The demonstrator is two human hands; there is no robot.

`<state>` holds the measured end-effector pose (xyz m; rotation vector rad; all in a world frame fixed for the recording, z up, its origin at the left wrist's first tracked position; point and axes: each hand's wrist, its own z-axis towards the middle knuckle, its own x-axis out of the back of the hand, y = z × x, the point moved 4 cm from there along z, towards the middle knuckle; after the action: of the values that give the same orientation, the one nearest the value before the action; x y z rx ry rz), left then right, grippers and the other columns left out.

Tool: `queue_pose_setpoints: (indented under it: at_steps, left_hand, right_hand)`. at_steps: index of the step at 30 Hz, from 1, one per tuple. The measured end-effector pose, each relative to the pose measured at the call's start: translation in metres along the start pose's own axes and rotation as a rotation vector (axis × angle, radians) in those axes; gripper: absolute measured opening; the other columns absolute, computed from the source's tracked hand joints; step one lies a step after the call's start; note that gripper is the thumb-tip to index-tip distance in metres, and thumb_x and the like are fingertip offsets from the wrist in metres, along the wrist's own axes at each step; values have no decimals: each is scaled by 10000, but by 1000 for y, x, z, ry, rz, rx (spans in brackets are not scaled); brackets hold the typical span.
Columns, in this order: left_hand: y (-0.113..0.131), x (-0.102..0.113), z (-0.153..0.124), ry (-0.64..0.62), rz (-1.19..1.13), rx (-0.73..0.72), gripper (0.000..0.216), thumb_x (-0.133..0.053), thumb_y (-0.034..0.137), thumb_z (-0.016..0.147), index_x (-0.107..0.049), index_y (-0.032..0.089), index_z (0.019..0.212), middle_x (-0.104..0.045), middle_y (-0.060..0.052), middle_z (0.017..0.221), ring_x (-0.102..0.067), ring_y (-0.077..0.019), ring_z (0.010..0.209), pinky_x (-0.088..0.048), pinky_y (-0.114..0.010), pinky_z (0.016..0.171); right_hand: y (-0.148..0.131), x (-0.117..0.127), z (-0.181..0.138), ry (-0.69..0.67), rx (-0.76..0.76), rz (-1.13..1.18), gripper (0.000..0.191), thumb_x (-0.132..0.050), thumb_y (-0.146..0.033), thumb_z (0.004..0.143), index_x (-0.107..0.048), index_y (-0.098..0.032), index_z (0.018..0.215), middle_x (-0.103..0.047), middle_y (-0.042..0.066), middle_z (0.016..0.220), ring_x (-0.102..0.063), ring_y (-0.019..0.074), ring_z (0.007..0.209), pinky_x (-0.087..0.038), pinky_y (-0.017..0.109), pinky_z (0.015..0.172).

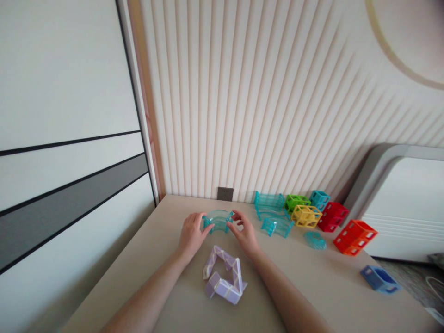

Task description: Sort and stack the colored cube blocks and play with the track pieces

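Observation:
A curved, see-through teal track piece [218, 222] is between my two hands near the back of the table. My left hand [194, 231] grips its left end, thumb in front and fingers behind. At the other end, my right hand [244, 231] pinches the piece between thumb and fingers. Closer to me, between my forearms, lies a lilac and white snake puzzle [225, 277] bent into a rough loop. Whether the track piece touches the tabletop I cannot tell.
More teal track pieces [277, 226] sit to the right by the wall. Beside them stand green [297, 202], yellow [306, 216], red [332, 216], orange [354, 237] and blue [380, 279] open block frames. A round teal piece [315, 240] lies among them. A socket [225, 194] is on the ribbed wall.

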<state>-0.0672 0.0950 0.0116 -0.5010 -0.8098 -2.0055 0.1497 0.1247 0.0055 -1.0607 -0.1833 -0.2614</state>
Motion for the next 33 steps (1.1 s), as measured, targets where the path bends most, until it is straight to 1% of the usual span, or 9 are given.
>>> queue_pose_setpoints:
  at_steps: [4, 10, 13, 17, 22, 26, 33]
  left_hand:
    - [1, -3, -1, -4, -10, -1, 269, -690, 356, 877, -564, 224, 1075, -684, -66, 1017, -653, -257, 962, -530, -412, 846]
    - [-1, -6, -2, -44, -21, 18, 285, -698, 348, 868, -569, 222, 1088, -695, -68, 1040, -660, -261, 977, -535, -417, 850]
    - [-2, -8, -3, -70, -11, 23, 289, -691, 336, 873, -564, 216, 1103, -694, -73, 1048, -664, -259, 970, -536, -419, 851]
    - [-2, -10, -4, -71, -14, 29, 294, -681, 333, 873, -565, 221, 1118, -693, -71, 1048, -666, -259, 982, -538, -418, 857]
    - [-2, -10, -4, -75, -25, 29, 291, -676, 299, 873, -559, 223, 1129, -684, -64, 1041, -669, -248, 974, -546, -404, 856]
    - [-3, -11, -4, -82, -30, 38, 318, -691, 283, 860, -558, 214, 1141, -679, -73, 1056, -663, -257, 999, -552, -407, 861]
    - [-4, -13, -5, -79, -24, 25, 304, -657, 300, 881, -572, 220, 1161, -693, -77, 1072, -669, -259, 1007, -549, -421, 877]
  right_hand:
    - [1, 1, -1, 29, 22, -110, 403, -687, -393, 812, -646, -201, 1164, -684, 86, 1003, -626, 241, 937, -502, 366, 797]
    - [3, 0, -3, 11, 25, -178, 345, -652, -383, 830, -649, -201, 1123, -675, 104, 1041, -616, 258, 968, -500, 389, 826]
    - [7, -1, -4, -1, 17, -194, 345, -647, -388, 831, -644, -198, 1119, -680, 103, 1041, -621, 262, 979, -498, 401, 848]
    - [9, -2, -5, -12, 19, -211, 346, -650, -384, 837, -637, -191, 1123, -682, 101, 1044, -622, 259, 986, -493, 402, 864]
    - [8, -1, -5, -5, 26, -225, 340, -644, -373, 843, -633, -186, 1126, -682, 100, 1042, -622, 254, 979, -497, 397, 856]
    - [9, -1, -6, -6, 28, -232, 331, -645, -379, 844, -641, -196, 1120, -688, 99, 1026, -629, 257, 970, -504, 398, 843]
    - [10, -2, -7, 7, 42, -239, 380, -636, -393, 856, -629, -198, 1183, -686, 104, 1044, -629, 260, 987, -508, 405, 850]
